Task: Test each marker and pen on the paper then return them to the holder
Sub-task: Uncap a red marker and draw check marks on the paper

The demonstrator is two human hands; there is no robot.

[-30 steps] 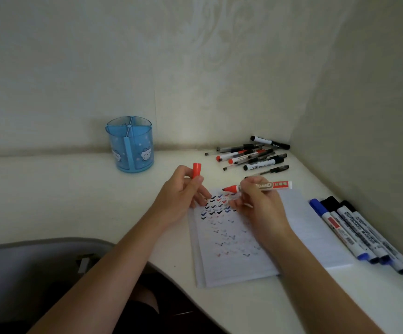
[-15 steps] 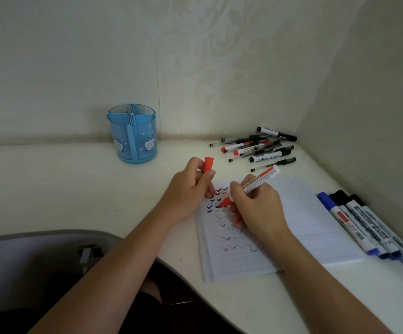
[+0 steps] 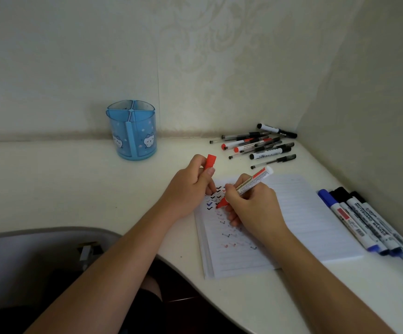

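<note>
Red-tipped and white-barrelled, the marker (image 3: 248, 185) slants in the right hand (image 3: 251, 208), fingers curled round it, nib down on the lined paper (image 3: 304, 213) among small tick marks. The left hand (image 3: 190, 186) pinches the red cap (image 3: 210, 161) just beside the sheet. A translucent blue plastic holder (image 3: 133, 131), round and divided, stands well apart by the wall.
</note>
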